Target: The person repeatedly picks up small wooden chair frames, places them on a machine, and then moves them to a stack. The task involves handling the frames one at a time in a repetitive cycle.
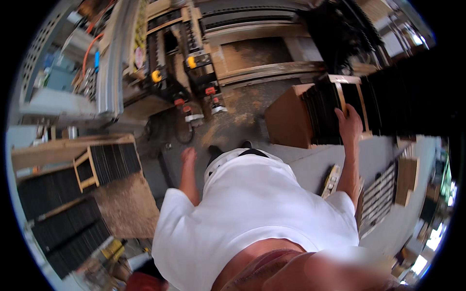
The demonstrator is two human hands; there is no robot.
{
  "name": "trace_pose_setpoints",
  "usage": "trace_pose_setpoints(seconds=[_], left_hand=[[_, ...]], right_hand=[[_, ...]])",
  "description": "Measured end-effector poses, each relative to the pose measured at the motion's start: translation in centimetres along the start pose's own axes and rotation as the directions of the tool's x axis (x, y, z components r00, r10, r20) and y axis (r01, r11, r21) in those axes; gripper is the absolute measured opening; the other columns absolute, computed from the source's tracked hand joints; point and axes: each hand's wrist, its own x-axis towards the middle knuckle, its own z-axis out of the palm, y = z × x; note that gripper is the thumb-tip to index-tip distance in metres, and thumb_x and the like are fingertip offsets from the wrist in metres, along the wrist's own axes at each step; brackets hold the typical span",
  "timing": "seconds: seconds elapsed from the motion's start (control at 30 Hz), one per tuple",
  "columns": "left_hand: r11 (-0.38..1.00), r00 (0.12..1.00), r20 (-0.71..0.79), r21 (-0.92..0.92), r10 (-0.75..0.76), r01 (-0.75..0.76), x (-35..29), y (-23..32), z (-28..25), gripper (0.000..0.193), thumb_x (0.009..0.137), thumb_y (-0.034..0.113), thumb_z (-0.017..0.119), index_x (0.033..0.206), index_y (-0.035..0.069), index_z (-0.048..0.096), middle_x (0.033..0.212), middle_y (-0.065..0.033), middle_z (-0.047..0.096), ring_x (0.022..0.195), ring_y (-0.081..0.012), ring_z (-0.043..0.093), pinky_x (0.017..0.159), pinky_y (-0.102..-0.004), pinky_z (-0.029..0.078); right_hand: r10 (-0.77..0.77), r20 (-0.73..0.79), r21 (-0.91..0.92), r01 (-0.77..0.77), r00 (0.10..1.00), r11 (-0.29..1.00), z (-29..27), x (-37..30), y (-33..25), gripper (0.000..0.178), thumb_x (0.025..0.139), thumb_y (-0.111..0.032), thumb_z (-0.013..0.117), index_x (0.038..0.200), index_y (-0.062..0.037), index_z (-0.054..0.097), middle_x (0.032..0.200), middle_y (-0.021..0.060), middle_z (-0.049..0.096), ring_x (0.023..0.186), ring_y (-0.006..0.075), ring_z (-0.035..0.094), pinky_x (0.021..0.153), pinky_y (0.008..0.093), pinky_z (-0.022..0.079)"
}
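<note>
A pale wooden frame (341, 94) stands to the person's right, set upright in a long row of dark panels (318, 114). The right hand (351, 123) is on the frame's left bar, its grip narrow, thumb and fingers holding the wood. A large brown board (286, 116) closes the row's left end. The left hand (188, 155) hangs well apart from the row, near the person's side, fingers curled in; at this size I cannot tell whether its grip holds anything. Ahead, a machine (200, 72) bears yellow and red parts above the grey floor (303, 162). On the left, a second wooden frame (90, 182) stands beside more dark slabs (116, 160), near a brown sheet (127, 206).
</note>
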Motion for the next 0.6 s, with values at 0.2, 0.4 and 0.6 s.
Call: trace_pose_setpoints(seconds=[0.2,0.4,0.6], left_hand=[[0.948,0.95,-0.015,-0.068,0.311,-0.312,-3.2,13.7,6.2,0.017,0.088,0.019,0.065,0.095,0.005,0.07,0.068,-0.0027,0.062,0.058,-0.0101,0.057,0.05,-0.0257,0.046],[0.859,0.884,0.005,-0.24,0.467,-0.452,-4.9,30.5,8.2,0.024,0.095,0.016,0.061,0.112,-0.001,0.064,0.096,-0.0069,0.068,0.082,-0.0133,0.066,0.067,-0.0248,0.055],[0.742,0.859,0.077,-0.547,0.505,-0.387,1.2,44.6,9.8,0.043,0.096,0.028,0.062,0.128,0.0,0.053,0.116,-0.0112,0.062,0.099,-0.0224,0.064,0.09,-0.0375,0.053]], right_hand=[[-0.113,0.008,0.052,0.112,0.994,0.992,-0.4,-0.3,1.0,0.04,0.09,-0.024,0.067,0.123,-0.0031,0.061,0.11,0.0164,0.065,0.101,0.0335,0.062,0.085,0.0415,0.05],[-0.014,-0.17,0.297,0.065,0.985,0.953,-2.4,0.2,-0.6,0.035,0.087,-0.01,0.068,0.122,-0.0034,0.065,0.105,0.0124,0.069,0.092,0.0206,0.066,0.08,0.0335,0.051],[-0.059,-0.15,0.552,0.134,0.987,0.823,-4.6,1.8,-7.2,0.033,0.087,-0.003,0.07,0.119,-0.0034,0.067,0.11,0.008,0.069,0.095,0.0133,0.062,0.084,0.027,0.049]])
